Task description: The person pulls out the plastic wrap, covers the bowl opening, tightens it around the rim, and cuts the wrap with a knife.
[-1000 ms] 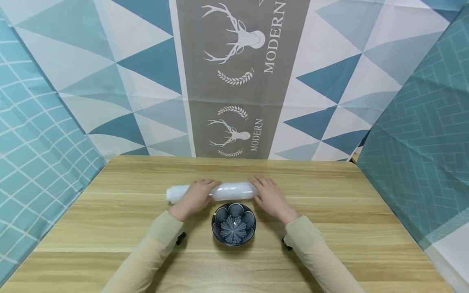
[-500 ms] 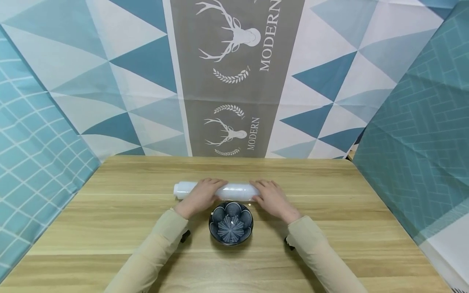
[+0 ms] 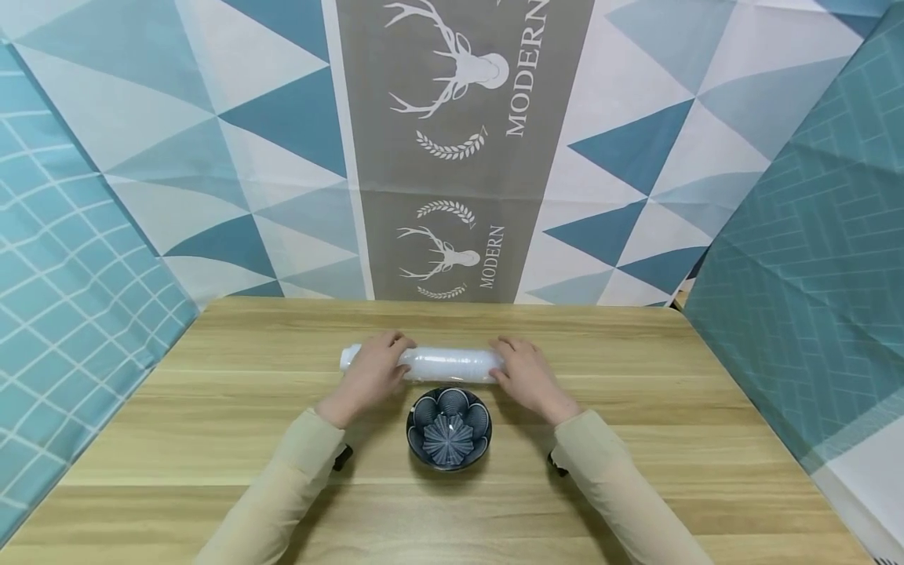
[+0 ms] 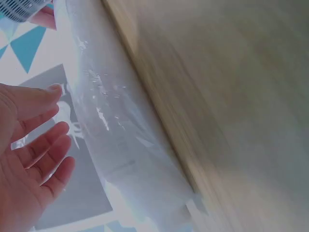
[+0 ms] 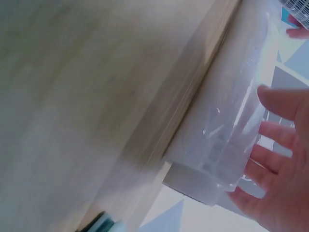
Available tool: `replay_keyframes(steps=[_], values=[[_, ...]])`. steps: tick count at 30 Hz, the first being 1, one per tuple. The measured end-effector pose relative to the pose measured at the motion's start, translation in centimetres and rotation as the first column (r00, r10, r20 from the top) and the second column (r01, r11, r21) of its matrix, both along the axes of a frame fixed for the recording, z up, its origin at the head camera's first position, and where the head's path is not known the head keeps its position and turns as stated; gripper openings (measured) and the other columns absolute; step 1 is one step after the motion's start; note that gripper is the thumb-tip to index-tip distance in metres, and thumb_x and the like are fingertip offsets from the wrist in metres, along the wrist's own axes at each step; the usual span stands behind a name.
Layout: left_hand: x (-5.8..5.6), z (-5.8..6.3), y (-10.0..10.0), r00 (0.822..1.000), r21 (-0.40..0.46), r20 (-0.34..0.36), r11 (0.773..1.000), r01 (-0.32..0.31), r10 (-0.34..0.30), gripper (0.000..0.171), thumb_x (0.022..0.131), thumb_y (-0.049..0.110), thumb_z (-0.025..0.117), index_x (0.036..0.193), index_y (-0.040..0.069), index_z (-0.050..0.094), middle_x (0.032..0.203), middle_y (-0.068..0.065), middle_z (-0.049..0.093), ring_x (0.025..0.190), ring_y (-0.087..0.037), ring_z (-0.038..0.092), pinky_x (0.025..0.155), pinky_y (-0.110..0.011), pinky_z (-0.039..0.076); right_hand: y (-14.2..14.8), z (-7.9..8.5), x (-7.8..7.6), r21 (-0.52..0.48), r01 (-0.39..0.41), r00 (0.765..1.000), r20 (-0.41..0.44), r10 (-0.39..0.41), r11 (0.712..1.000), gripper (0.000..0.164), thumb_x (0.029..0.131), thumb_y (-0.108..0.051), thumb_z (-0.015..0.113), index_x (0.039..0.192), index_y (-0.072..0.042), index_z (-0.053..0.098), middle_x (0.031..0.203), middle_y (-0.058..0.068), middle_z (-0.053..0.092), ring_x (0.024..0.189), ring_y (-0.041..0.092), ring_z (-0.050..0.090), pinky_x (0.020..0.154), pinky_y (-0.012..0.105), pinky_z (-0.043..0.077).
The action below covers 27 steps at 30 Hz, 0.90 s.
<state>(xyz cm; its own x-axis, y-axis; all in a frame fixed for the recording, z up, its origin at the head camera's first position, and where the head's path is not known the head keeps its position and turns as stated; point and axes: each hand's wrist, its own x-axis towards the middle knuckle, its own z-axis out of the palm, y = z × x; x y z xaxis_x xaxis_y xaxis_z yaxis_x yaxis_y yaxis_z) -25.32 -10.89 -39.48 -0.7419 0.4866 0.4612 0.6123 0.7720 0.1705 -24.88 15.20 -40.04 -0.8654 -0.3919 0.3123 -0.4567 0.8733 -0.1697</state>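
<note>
Head view: the left hand (image 3: 374,367) and right hand (image 3: 528,373) sit well apart, toward opposite ends of a film roll (image 3: 448,365).
From here the left fingers look relaxed, just off the plastic; the right ones lie loosely against it. The roll is a glossy, whitish cylinder, its long axis running left to right, a white core (image 3: 346,358) jutting out leftward. Nearer the person stands a dark blue bowl (image 3: 448,430) with ribbed petals, on a wood-grain table (image 3: 636,361). Behind, a grey panel (image 3: 452,179) reads MODERN twice, sideways, beside white stag heads (image 3: 487,71).
</note>
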Motion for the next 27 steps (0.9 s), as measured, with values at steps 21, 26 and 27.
replay_keyframes(steps=[21,26,27], values=[[-0.8,-0.5,-0.6,0.996,-0.001,0.0,0.996,-0.094,0.094,0.037,0.071,0.02,0.067,0.1,0.001,0.054,0.098,-0.013,0.055,0.091,-0.029,0.05,0.08,-0.04,0.039,-0.9,0.3,-0.3,-0.086,0.032,0.999,-0.011,-0.033,0.996,0.036,0.068,-0.032,0.068,0.094,-0.009,0.058,0.101,0.005,0.053,0.091,0.019,0.051,0.08,0.032,0.043],[-1.0,-0.6,-0.2,0.993,0.004,-0.004,0.993,-0.117,0.117,0.037,0.071,0.019,0.065,0.101,0.0,0.053,0.097,-0.014,0.055,0.09,-0.029,0.05,0.078,-0.04,0.04,-1.1,0.2,-0.7,-0.074,0.04,0.997,-0.07,-0.045,0.996,0.032,0.066,-0.025,0.07,0.09,-0.007,0.056,0.093,0.006,0.053,0.085,0.021,0.051,0.075,0.033,0.043],[-1.0,-0.6,-0.1,0.992,0.0,-0.003,0.992,-0.125,0.125,0.038,0.072,0.02,0.065,0.101,-0.001,0.053,0.098,-0.015,0.055,0.091,-0.029,0.05,0.079,-0.04,0.04,-1.1,0.2,-0.7,-0.07,0.045,0.995,-0.084,-0.051,0.997,0.03,0.066,-0.022,0.07,0.088,-0.007,0.056,0.09,0.006,0.053,0.083,0.021,0.051,0.074,0.034,0.043]])
